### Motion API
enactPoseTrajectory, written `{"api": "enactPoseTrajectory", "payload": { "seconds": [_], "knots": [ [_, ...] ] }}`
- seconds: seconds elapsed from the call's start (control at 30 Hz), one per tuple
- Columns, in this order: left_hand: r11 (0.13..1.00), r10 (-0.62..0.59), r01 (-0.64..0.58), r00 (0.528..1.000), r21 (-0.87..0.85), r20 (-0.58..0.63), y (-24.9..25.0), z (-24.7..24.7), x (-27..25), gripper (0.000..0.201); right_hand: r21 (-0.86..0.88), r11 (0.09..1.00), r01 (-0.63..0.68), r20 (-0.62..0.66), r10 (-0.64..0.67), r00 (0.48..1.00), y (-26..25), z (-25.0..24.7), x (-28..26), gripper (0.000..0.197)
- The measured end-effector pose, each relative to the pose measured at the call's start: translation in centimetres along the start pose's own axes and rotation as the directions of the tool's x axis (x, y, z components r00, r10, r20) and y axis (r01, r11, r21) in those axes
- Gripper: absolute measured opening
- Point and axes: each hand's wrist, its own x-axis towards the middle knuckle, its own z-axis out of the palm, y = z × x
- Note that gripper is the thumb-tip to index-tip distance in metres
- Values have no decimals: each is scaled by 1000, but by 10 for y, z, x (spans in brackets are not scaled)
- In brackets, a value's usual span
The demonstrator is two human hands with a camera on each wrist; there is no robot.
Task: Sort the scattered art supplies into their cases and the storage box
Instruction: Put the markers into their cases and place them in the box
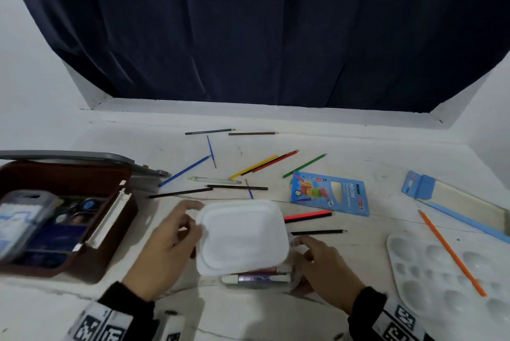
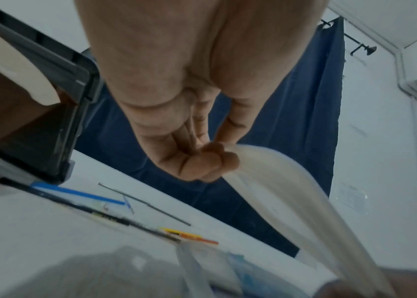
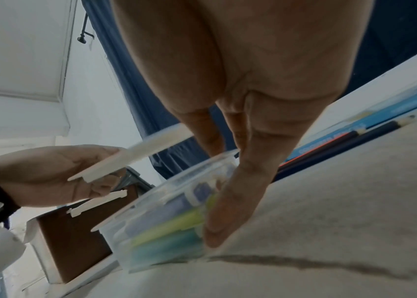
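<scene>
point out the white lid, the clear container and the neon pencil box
white lid (image 1: 241, 238): head view, middle of its top face
clear container (image 3: 151, 227): right wrist view, its see-through side wall
neon pencil box (image 1: 331, 197): head view, middle of its printed blue front

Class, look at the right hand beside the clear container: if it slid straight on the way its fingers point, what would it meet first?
Probably the clear container itself: the right hand already holds its near side, fingers against the wall.
</scene>
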Motion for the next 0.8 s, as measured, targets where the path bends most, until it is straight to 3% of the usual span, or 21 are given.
{"api": "enactPoseTrajectory", "payload": {
  "seconds": [0.07,0.17,0.27,0.47,0.6,0.8],
  "knots": [
    [998,-58,56,994,26,88,-12,8,-7,29,1,1000,15,-6,-15,1000,-4,8,2,21],
    [994,-95,87,986,64,137,-26,11,-14,36,-129,988,88,-39,-94,995,-2,12,3,32],
    [992,-64,47,986,116,155,-32,9,-16,47,-223,963,153,-50,-168,985,1,11,4,36],
    [913,11,-99,976,395,220,-42,6,-1,38,-310,924,223,51,-218,975,-2,20,12,64],
    [822,16,-179,956,541,292,-43,6,8,44,-359,904,231,49,-229,972,-5,14,18,59],
    [897,-26,-101,960,431,278,-51,4,13,31,-385,897,217,132,-179,975,-11,12,25,47]
  ]
}}
